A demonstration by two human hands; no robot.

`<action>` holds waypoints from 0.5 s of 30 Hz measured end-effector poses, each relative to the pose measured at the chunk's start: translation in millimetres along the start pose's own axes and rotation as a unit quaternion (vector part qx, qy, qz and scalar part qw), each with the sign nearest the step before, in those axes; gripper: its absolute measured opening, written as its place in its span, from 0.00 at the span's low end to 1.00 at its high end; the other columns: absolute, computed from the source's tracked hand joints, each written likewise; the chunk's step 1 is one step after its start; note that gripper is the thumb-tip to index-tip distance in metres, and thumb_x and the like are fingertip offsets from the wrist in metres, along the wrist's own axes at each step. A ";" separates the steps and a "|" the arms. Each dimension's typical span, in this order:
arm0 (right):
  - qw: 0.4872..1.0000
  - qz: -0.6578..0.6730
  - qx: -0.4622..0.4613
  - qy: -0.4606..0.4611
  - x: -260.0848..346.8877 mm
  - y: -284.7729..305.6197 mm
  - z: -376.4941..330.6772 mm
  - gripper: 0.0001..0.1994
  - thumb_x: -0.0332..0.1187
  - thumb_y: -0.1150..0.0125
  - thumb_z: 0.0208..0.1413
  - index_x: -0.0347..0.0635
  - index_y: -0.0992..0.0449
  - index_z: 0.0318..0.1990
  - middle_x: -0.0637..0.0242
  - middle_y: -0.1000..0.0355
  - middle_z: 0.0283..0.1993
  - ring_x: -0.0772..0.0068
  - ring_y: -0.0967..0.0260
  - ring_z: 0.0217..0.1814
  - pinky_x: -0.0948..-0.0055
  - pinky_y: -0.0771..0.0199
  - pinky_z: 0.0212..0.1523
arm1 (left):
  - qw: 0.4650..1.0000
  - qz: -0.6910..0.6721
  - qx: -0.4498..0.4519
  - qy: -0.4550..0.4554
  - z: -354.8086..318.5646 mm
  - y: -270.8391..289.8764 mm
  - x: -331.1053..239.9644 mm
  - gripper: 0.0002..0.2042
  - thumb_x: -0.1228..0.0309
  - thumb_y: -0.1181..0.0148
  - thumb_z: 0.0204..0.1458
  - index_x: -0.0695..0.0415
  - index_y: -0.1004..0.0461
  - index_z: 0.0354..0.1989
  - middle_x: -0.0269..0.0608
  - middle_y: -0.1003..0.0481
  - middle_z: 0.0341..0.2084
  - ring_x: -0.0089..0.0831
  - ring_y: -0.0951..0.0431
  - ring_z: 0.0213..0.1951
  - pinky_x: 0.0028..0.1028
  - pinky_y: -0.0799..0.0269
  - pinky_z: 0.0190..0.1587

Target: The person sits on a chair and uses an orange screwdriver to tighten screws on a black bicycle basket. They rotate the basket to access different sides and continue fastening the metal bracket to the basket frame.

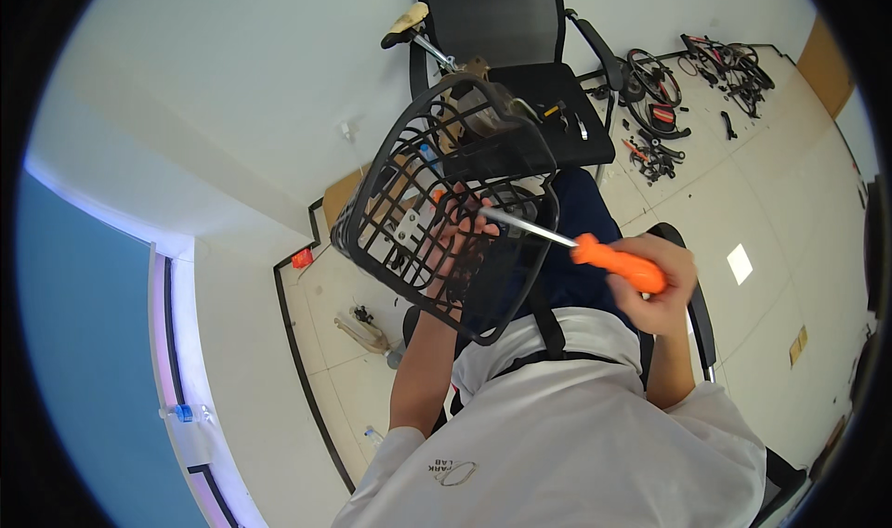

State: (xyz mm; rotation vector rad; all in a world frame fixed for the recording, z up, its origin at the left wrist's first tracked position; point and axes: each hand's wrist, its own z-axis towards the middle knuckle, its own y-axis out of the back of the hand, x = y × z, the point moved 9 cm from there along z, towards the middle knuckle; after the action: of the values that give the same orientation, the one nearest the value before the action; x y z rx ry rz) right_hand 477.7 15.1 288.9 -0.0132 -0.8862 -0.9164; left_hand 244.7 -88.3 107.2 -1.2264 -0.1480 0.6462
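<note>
A black plastic lattice bicycle basket (528, 147) is tilted over my lap, its open side facing right. My left hand (455, 231) shows partly through the lattice, with curled fingers gripping the basket; bars hide some of it. In my right hand (664, 282) is a screwdriver (621, 262) with an orange handle, the fist wrapped round it. Its metal shaft points left into the basket, and the tip is close to my left fingers. Whether the tip sits on a screw is too small to tell. A metal bracket plate with holes (407, 228) is visible through the lattice.
A black office chair (557, 147) stands ahead with small tools on its seat, and a bicycle saddle on a post (406, 25) beside its back. Bicycle wheels (655, 78) and loose parts (655, 156) lie on the tiled floor at the far right. A red box (302, 259) is by the left wall.
</note>
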 end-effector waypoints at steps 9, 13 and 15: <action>0.999 -0.009 0.051 -0.010 0.7 -72.6 0.8 0.13 0.25 0.32 0.40 0.34 0.21 0.37 0.62 0.29 0.24 0.69 0.34 0.21 0.76 0.35 0.24 | 0.999 -0.044 -0.032 -0.004 -2.9 -15.3 13.1 0.23 0.78 0.52 0.54 0.59 0.37 0.61 0.49 0.30 0.54 0.40 0.31 0.56 0.35 0.33 0.45; 0.998 -0.005 0.060 0.006 -3.8 -79.6 -0.8 0.14 0.25 0.32 0.40 0.34 0.21 0.38 0.62 0.30 0.24 0.69 0.34 0.21 0.75 0.34 0.24 | 0.995 -0.039 -0.095 -0.011 -3.1 -14.7 12.7 0.24 0.77 0.51 0.53 0.59 0.37 0.61 0.48 0.29 0.52 0.40 0.31 0.56 0.35 0.32 0.45; 0.998 -0.001 0.064 0.006 -4.2 -82.1 -1.4 0.14 0.25 0.32 0.40 0.34 0.21 0.38 0.62 0.30 0.24 0.69 0.34 0.21 0.75 0.34 0.24 | 0.994 -0.046 -0.095 -0.001 -3.3 -14.6 15.1 0.24 0.76 0.50 0.52 0.59 0.37 0.61 0.48 0.29 0.52 0.39 0.31 0.56 0.35 0.32 0.45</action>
State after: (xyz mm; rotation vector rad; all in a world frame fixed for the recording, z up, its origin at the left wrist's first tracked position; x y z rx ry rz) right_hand 420.5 -34.6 256.9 0.1027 -0.9331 -0.8600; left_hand 263.9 -85.7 115.7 -1.3942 -0.2718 0.5617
